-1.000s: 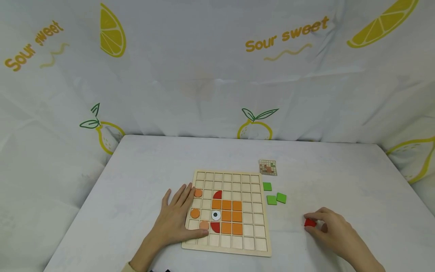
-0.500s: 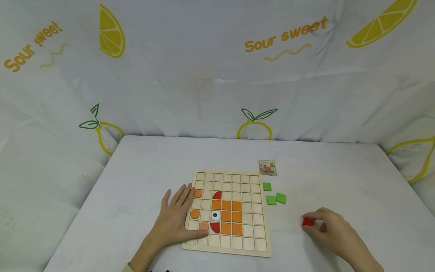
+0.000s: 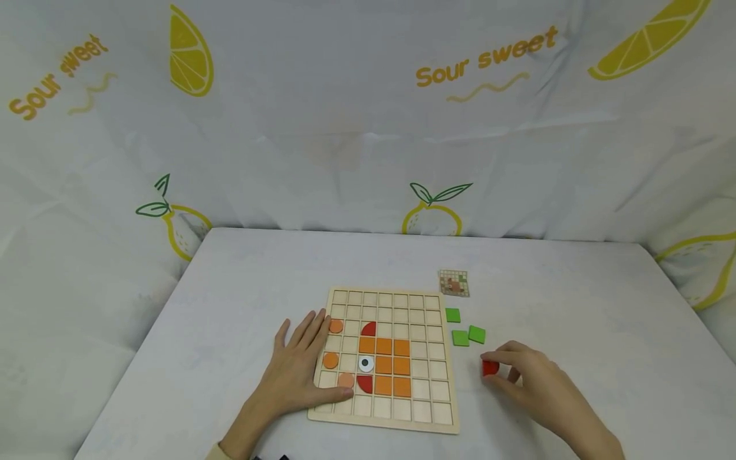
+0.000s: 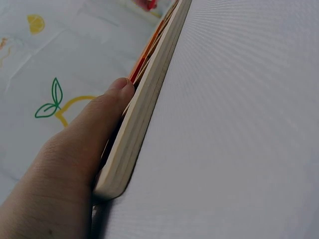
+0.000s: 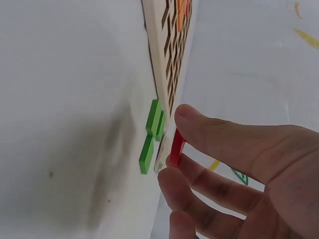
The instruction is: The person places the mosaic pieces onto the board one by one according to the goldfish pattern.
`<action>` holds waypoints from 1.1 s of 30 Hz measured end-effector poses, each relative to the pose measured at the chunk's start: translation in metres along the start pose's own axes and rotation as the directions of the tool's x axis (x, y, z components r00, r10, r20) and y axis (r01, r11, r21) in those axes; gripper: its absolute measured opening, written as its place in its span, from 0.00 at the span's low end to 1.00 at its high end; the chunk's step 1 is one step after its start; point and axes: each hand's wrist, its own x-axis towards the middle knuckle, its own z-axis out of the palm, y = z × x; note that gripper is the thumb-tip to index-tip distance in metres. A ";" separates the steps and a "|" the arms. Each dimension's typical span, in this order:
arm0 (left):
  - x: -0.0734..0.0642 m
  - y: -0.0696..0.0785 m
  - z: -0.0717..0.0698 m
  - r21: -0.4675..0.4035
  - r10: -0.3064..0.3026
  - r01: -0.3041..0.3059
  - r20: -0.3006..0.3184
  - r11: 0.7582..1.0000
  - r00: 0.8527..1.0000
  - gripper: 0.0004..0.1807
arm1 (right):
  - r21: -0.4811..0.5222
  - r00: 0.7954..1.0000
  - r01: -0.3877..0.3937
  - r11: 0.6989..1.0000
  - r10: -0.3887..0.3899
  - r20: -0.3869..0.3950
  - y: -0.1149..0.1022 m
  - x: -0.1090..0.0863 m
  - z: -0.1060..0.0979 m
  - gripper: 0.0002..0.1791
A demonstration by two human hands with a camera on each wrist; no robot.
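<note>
My right hand [image 3: 535, 380] pinches a red tile [image 3: 490, 368] between thumb and fingers, off the right side of the wooden grid board [image 3: 397, 423]. In the right wrist view the red tile [image 5: 176, 147] is seen edge-on, held clear of the table. My left hand [image 3: 296, 370] rests with spread fingers on the board's left side, its thumb across the lower left corner. On the board lie several orange square tiles [image 3: 384, 365], two red quarter-round tiles [image 3: 365, 384], a white eye tile [image 3: 365, 363] and three orange round tiles [image 3: 330, 360].
Three green square tiles [image 3: 460, 338] lie by the board's right edge. A small picture card [image 3: 453, 283] with a grid pattern sits beyond them. A white cloth with lemon prints hangs behind the table [image 3: 259, 268].
My right hand has moved left towards the board, carrying the red tile. The left hand and the tiles on the board stay as they were.
</note>
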 end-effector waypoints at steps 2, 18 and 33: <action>0.000 0.000 0.000 -0.002 0.000 0.000 -0.001 1.000 1.000 0.71 | 0.004 0.999 0.032 0.999 -0.032 -0.005 -0.008 0.001 0.002 0.18; 0.001 -0.001 0.001 0.004 0.002 -0.002 -0.005 1.000 1.000 0.70 | 0.054 0.990 0.143 0.988 -0.142 -0.016 -0.055 0.007 0.016 0.15; 0.000 -0.001 0.001 0.010 0.013 -0.013 -0.009 1.000 1.000 0.71 | 0.070 0.975 0.204 0.976 -0.209 0.075 -0.080 0.014 0.040 0.14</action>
